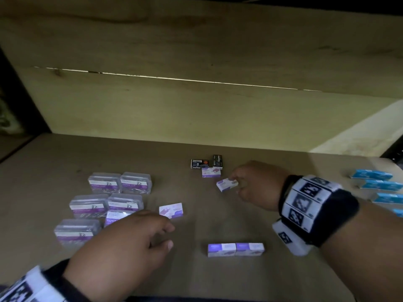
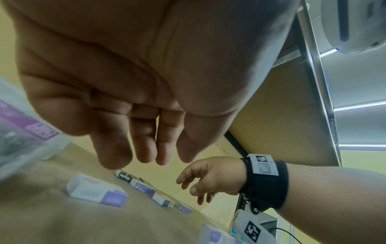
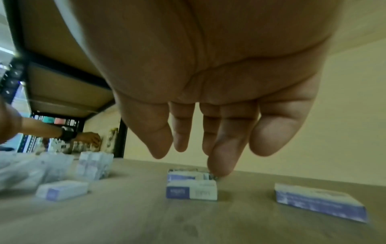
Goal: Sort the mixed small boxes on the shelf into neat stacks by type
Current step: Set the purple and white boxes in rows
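Note:
Small purple-and-white boxes lie scattered on the brown shelf board (image 1: pixel 218 280). My right hand (image 1: pixel 236 184) reaches from the right. Its straight fingertips (image 3: pixel 219 166) touch the right end of one such box (image 1: pixel 226 185) (image 3: pixel 191 189); the thumb stays clear of it. My left hand (image 1: pixel 168 234) hovers low with relaxed fingers (image 2: pixel 117 153) and holds nothing. Just beyond it lies another purple-and-white box (image 1: pixel 171 210) (image 2: pixel 97 192). A third box (image 1: pixel 210 172) sits by two black staple boxes (image 1: pixel 199 163). Two more lie end to end (image 1: pixel 235 249) near the front.
Several clear plastic paper-clip boxes (image 1: pixel 104 199) are grouped at the left. Blue boxes (image 1: pixel 375 184) lie in a row at the far right. The shelf's wooden back wall (image 1: pixel 196 110) rises behind. A blue-and-white box (image 3: pixel 319 201) lies right of my right hand.

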